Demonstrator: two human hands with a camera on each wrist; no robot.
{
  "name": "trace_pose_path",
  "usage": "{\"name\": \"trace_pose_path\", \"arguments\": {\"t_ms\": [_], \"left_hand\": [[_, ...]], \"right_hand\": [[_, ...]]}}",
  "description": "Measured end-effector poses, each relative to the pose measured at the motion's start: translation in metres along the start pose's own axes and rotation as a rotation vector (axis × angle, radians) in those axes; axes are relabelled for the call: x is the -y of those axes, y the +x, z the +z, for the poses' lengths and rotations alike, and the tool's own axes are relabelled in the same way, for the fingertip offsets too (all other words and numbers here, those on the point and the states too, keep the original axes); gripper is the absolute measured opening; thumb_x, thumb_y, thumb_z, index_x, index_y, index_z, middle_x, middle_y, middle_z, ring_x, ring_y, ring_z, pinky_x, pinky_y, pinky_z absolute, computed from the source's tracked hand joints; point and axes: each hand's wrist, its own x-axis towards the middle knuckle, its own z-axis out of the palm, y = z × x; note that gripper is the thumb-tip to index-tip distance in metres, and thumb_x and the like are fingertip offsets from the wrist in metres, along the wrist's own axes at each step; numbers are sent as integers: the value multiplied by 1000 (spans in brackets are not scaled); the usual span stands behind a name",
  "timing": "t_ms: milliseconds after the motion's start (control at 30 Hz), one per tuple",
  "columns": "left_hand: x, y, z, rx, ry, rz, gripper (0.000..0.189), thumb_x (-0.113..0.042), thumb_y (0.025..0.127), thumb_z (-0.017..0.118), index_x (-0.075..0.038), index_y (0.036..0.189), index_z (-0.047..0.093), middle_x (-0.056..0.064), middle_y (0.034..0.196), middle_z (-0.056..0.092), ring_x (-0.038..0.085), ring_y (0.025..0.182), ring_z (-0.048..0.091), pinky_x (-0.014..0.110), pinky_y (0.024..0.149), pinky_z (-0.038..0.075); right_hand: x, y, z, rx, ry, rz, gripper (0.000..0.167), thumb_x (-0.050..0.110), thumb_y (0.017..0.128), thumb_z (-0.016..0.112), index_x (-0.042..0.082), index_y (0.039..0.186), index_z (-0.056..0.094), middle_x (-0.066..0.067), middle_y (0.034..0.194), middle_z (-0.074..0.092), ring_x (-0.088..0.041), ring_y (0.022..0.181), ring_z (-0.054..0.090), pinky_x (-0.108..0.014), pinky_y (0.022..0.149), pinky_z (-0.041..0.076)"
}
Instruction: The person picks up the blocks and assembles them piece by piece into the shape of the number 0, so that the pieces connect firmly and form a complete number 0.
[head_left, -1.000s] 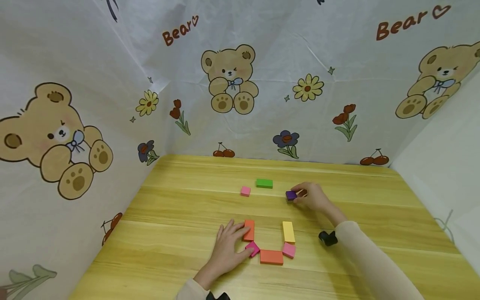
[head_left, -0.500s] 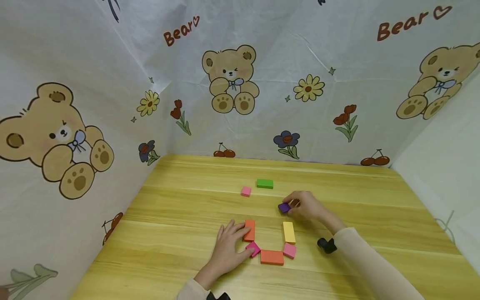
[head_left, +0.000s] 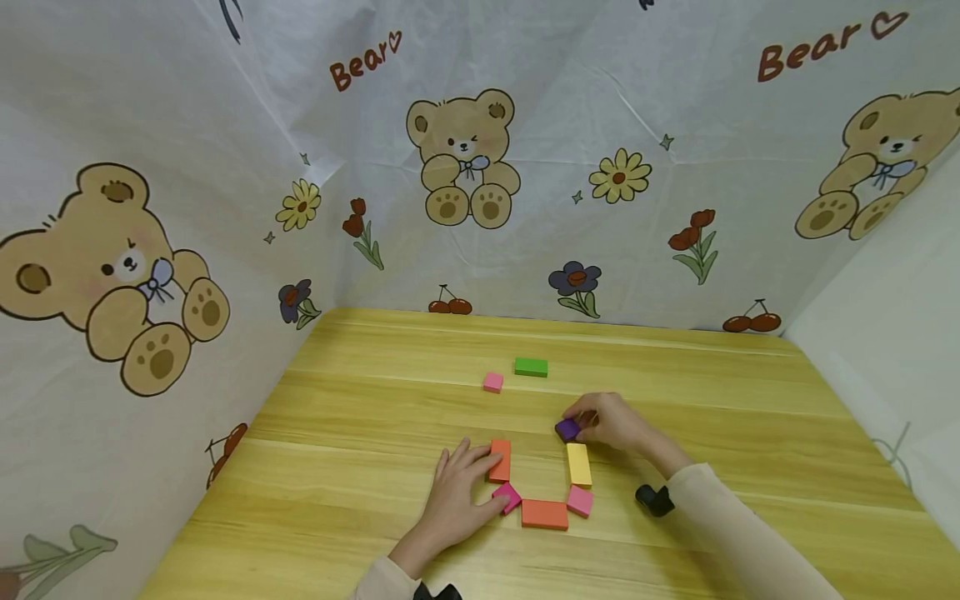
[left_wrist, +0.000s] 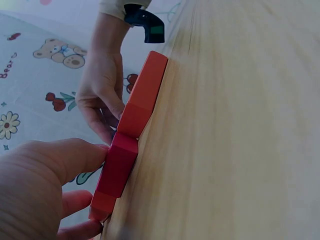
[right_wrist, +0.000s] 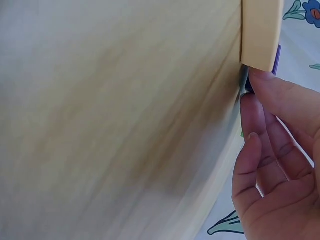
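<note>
My right hand [head_left: 611,423] pinches a purple block [head_left: 567,430] between thumb and fingers, at the far end of a yellow block [head_left: 578,464]. In the right wrist view the yellow block mostly hides the purple one. With spread, relaxed fingers my left hand [head_left: 453,500] rests on the table's left part. Its fingertips touch an orange-red block [head_left: 501,470], and its thumb touches a magenta block [head_left: 507,497] set at an angle. Another orange-red block [head_left: 544,514] and a pink block [head_left: 580,501] continue the row, which forms a U shape with the yellow block.
Farther back on the wooden table [head_left: 375,400] lie a green block [head_left: 531,367] and a small pink block [head_left: 492,382]. A white bear-print cloth [head_left: 525,258] stands behind the table and along its left side. A plain white wall [head_left: 900,358] borders the right.
My right hand has brought the purple block nearer and slightly left, from the back right to the yellow block's far end. The left hand has stayed in place.
</note>
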Motion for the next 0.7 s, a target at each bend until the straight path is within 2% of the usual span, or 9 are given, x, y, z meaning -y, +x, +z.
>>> {"name": "trace_pose_path", "arguments": {"t_ms": [700], "left_hand": [[-1,0,-1,-2,6,3,54,-36,83,73,-13,131,63,8,140,55,43,142,32,71,112,14]], "right_hand": [[-2,0,3,17,1,-41,31,-8,80,73,-4,110,71,-17,105,69,-21,85,66,-28,72,57]]}}
